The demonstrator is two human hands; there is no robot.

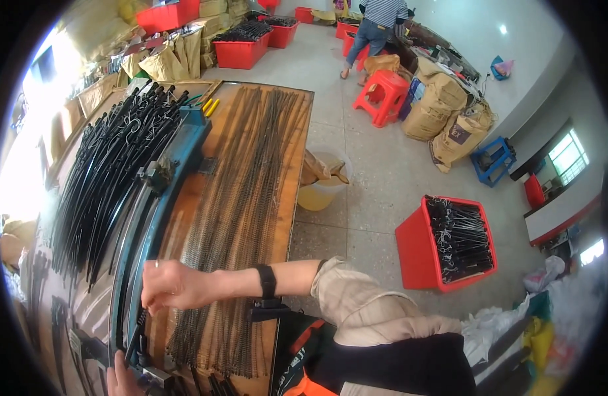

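Note:
My right hand [176, 286] comes in from the right, a dark band on its wrist and a ring on one finger. Its fingers are closed over the blue metal rail fixture [165, 201]. Out below them runs a thin black cable [143, 321] with a coiled, spring-like surface. Down at the lower edge, part of my left hand [122, 376] shows, its fingers together at the cable's lower end; the rest is cut off. Beside my right hand, many long thin metal springs [231, 231] lie on the wooden table [289, 138].
A heap of black cables [116, 158] lies left of the rail. Yellow-handled pliers [211, 107] rest near its far end. Right of the table stand a pale bucket [323, 195] and a red crate [416, 247] of black cables. Farther off are a red stool [383, 96], sacks [439, 99] and a person [376, 26].

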